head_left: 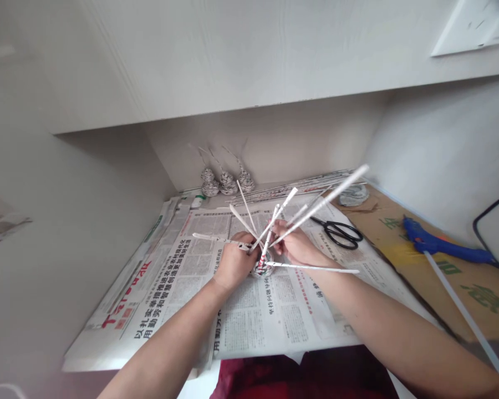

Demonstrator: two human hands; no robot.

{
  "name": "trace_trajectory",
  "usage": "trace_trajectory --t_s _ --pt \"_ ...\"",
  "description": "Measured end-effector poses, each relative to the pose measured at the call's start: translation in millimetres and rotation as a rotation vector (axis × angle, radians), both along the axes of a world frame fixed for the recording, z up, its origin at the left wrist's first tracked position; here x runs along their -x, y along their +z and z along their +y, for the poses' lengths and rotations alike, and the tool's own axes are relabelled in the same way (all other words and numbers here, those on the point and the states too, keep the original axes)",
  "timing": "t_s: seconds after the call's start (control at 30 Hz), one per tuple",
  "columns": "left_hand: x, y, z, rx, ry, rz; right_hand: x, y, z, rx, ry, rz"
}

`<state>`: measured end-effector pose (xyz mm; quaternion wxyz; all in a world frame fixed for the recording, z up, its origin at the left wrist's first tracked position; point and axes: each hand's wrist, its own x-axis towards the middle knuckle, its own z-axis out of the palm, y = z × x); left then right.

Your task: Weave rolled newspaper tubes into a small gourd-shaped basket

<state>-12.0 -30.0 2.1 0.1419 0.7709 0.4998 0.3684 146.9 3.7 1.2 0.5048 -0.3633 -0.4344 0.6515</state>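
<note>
A small woven ball-shaped piece (263, 270) made of rolled newspaper sits between my hands, low over the newspaper. Several white paper tubes (322, 205) fan out from its top, and one thin tube (311, 268) points right across my right forearm. My left hand (235, 263) is closed on the left side of the woven piece, with tubes passing by its fingers. On the far right side, my right hand (293, 241) has its fingers bent and pressed in among the tubes, gripping a paper tube. Its fingertips are partly hidden behind the tubes.
Newspaper sheets (178, 299) cover the table. Three gourd-shaped woven pieces (227, 183) stand at the back beside a bundle of paper tubes (291, 187). Black scissors (341, 234) lie right of my hands. A blue glue gun (441, 244) rests on cardboard (403, 266). An overhanging panel (233, 66) is above.
</note>
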Motion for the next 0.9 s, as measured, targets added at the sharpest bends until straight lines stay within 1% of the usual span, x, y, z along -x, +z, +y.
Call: trace_trajectory --t_s 0.03,0.13,0.2,0.33,0.4,0.47,0.57,0.6,0.67,0.77,0.9 --pt "-0.3 0.9 -0.7 0.002 -0.009 -0.014 0.8 -2.2 0.2 -0.027 -0.005 -0.024" --pt "-1.1 2.5 -2.3 -0.004 -0.023 -0.043 2.1 -9.1 1.0 -0.072 -0.083 -0.114" --pt "-1.4 2.4 -2.9 -0.005 -0.008 -0.032 1.2 -13.0 1.6 -0.104 -0.112 -0.219" --pt "-1.3 0.8 -3.0 -0.012 0.061 0.046 -4.0 -17.2 2.4 -0.199 -0.114 -0.517" --pt "-1.1 0.2 -2.8 -0.025 0.085 0.086 -6.4 -17.3 2.3 -0.221 -0.101 -0.591" --pt "-0.9 -0.2 -2.4 -0.036 0.096 0.118 -8.2 -15.5 1.5 -0.229 -0.062 -0.599" --pt "-0.3 -0.4 -1.7 -0.042 0.108 0.127 -9.9 -9.6 -1.5 -0.272 0.041 -0.587" --pt "-0.2 -0.2 -1.6 -0.045 0.111 0.119 -10.2 -7.3 -2.7 -0.267 0.080 -0.581" --pt "-0.3 0.7 -1.5 -0.050 0.115 0.115 -10.2 -3.4 -5.2 -0.205 0.123 -0.546" --pt "-0.9 2.3 -1.5 -0.044 0.120 0.126 -8.7 -1.9 -9.4 -0.121 0.079 -0.482" --pt "-1.4 2.5 -0.9 -0.038 0.103 0.128 -3.8 -7.9 -18.2 -0.113 0.001 -0.399"
